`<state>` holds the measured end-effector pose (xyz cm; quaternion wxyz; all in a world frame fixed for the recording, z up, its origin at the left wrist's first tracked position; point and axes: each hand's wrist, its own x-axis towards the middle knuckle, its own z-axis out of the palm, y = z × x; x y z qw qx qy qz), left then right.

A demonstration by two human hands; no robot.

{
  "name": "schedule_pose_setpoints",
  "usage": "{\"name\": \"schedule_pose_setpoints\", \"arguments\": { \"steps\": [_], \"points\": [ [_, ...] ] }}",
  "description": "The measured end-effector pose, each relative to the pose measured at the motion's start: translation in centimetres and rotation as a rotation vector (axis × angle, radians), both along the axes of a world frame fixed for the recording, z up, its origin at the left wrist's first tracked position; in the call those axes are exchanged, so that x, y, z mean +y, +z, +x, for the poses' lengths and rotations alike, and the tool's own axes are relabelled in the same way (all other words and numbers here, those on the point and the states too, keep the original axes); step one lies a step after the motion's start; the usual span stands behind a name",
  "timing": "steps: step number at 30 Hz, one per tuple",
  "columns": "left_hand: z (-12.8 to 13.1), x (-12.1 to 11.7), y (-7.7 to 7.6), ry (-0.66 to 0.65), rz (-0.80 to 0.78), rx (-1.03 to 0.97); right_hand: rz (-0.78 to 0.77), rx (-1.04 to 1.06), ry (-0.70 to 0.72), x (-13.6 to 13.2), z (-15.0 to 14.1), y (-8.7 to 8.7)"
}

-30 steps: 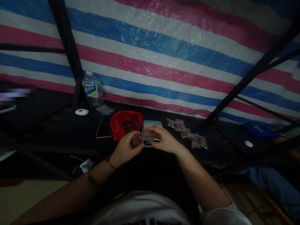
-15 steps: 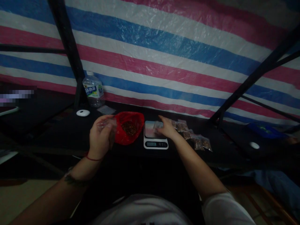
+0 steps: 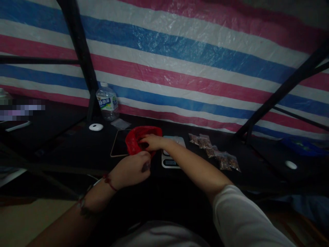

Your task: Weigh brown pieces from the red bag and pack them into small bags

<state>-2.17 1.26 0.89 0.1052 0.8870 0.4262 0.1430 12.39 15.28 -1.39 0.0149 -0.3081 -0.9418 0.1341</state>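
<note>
My right hand reaches into the mouth of a red plastic bag, its thumb and fingers apart, with the fingertips partly hidden among the dark contents. Close against the bag's front edge, my left hand is closed, its fingers curled. A small greyish glint shows at its fingers, too dim to name. Behind my right forearm stands a white digital kitchen scale, partly covered, with something clear on its plate. A flat dark device with a pale rim lies left of the red bag.
Several small filled zip bags lie right of the scale. A clear bottle, flat clear bags and a white round device are at left. A blue tray and another white device sit right.
My right hand has moved left from the scale into the red bag. My left hand has come down and right to the bag's front, uncovering the flat device.
</note>
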Motion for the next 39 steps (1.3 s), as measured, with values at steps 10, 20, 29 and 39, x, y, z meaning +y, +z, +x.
{"name": "schedule_pose_setpoints", "arguments": {
  "steps": [10,20,29,39],
  "points": [
    [-1.4,1.1,-1.1,0.078,-0.074,0.132,0.046,-0.053,-0.016,-0.7,0.8,-0.1],
    [-1.2,0.0,1.9,0.048,-0.003,-0.216,0.044,-0.062,-0.019,-1.3,1.0,-0.1],
    [-1.7,1.7,0.6,0.285,0.019,-0.672,0.05,-0.13,-0.03,-1.0,0.6,0.8],
    [-1.8,2.4,-0.5,0.387,-0.015,-0.895,0.04,-0.1,-0.035,-0.6,0.9,0.7]
  ]
}}
